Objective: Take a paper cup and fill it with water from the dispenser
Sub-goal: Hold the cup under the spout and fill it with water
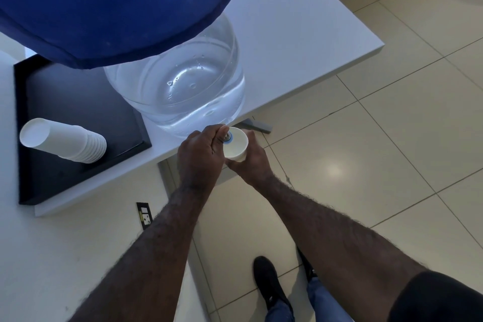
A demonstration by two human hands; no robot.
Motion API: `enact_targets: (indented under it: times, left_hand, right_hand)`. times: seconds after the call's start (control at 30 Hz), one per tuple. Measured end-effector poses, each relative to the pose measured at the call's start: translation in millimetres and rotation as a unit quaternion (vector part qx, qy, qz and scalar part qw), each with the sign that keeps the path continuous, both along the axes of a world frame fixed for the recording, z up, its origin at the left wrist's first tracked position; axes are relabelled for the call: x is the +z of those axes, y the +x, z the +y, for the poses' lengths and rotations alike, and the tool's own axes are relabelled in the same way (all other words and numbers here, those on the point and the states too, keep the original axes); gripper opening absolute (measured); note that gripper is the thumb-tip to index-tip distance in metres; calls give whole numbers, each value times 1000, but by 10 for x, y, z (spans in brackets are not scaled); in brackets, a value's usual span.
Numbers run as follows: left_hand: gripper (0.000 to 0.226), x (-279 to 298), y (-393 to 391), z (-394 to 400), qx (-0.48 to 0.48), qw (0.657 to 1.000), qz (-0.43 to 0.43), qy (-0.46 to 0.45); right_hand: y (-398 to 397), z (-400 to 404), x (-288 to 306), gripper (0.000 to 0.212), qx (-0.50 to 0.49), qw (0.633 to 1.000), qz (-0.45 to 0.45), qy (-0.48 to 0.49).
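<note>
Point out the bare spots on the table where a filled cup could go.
The white table is bare to the right of the water jug, out to its far corner. On the black tray, a patch lies free between the jug and the stack of cups. It is crowded at the near edge, where both hands work at the tap.

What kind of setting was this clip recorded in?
Probably an office or break area: a water jug with a tap on a white table, stacked paper cups on a black tray, tiled floor.
</note>
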State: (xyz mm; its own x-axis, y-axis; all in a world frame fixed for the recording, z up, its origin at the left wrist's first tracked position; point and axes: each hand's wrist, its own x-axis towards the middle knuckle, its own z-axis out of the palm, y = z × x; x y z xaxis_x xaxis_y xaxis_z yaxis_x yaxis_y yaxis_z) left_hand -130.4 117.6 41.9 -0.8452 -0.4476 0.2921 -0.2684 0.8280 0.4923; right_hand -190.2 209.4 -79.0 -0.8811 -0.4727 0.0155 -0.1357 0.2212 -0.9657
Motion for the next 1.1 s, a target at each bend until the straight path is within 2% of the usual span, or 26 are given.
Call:
enact_targets:
  times: [1.1]
  left_hand:
    - [31, -19, 8, 7, 1, 1000, 5, -7]
  right_hand:
    - [16, 4, 19, 70, 0, 1000, -4, -4]
